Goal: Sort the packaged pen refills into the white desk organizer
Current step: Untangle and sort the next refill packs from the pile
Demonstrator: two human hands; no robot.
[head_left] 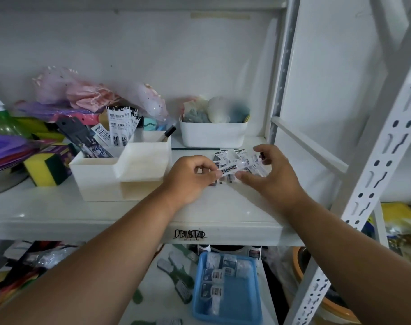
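Head view: 1 packaged refill (239,167) is pinched at both ends by the left hand (190,177) and right hand (273,174), above loose refills (225,156) near the shelf's (129,212) right edge, beside the white organizer (120,170).

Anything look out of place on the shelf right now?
Mostly the loose refill packs scattered on the shelf right of the white organizer, overlapping at mixed angles. Both hands hold one pack above them.
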